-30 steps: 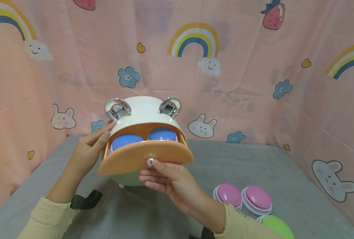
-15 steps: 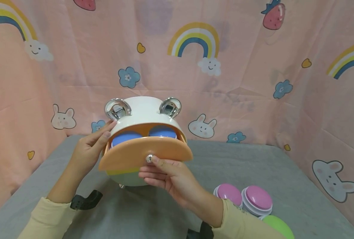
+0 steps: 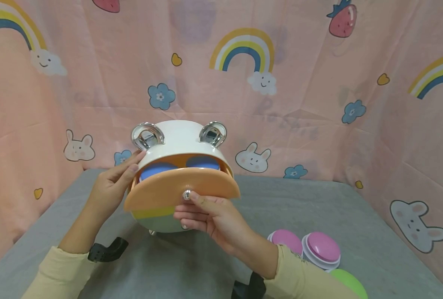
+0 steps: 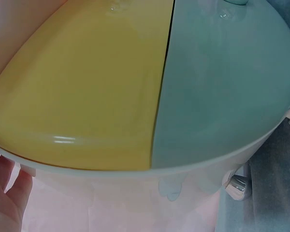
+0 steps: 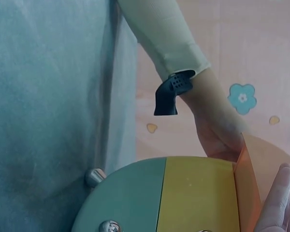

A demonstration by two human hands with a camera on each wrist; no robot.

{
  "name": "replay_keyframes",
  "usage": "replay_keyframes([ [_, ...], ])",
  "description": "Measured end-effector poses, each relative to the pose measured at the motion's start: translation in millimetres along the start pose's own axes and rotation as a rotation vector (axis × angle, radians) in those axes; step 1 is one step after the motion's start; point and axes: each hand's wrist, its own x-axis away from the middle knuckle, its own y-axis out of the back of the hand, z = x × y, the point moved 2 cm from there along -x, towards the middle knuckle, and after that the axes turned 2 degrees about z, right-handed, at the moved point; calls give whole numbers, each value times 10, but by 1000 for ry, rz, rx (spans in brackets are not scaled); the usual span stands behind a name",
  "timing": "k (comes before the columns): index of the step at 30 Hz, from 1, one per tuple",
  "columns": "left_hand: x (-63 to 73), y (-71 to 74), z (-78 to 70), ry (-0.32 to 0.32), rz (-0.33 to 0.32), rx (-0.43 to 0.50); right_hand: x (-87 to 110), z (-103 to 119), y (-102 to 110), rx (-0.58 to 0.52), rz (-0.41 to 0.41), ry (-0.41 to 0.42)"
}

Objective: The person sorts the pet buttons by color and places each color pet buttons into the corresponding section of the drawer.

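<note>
A small round storage cabinet (image 3: 180,135), white with silver ears, stands mid-table in the head view. Its orange top drawer (image 3: 158,193) sticks out partway, and two blue-lidded round containers (image 3: 203,162) show inside behind the front. My right hand (image 3: 221,222) pinches the silver drawer knob (image 3: 186,194) with the thumb at its side. My left hand (image 3: 111,187) rests along the cabinet's left side, fingers extended just under the ear. Below the orange drawer, the yellow drawer (image 4: 87,96) and the green drawer (image 4: 222,96) are flush in the left wrist view.
Two pink-lidded round containers (image 3: 323,247) and a green-lidded one (image 3: 350,282) stand at the right, beside my right forearm. The grey cloth-covered table (image 3: 292,199) meets a pink patterned curtain (image 3: 307,124) at the back and sides.
The orange drawer has moved back toward the cabinet with my right hand on its knob. Less of the blue lids shows, and more of the yellow drawer. My left hand has stayed put.
</note>
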Motion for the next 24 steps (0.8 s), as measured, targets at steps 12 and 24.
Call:
replay_keyframes([
  [12, -11, 0, 11, -5, 3, 11, -41, 21, 13, 16, -12, 0],
  [24, -16, 10, 23, -2, 1, -13, -102, 40, 21, 14, -10, 12],
])
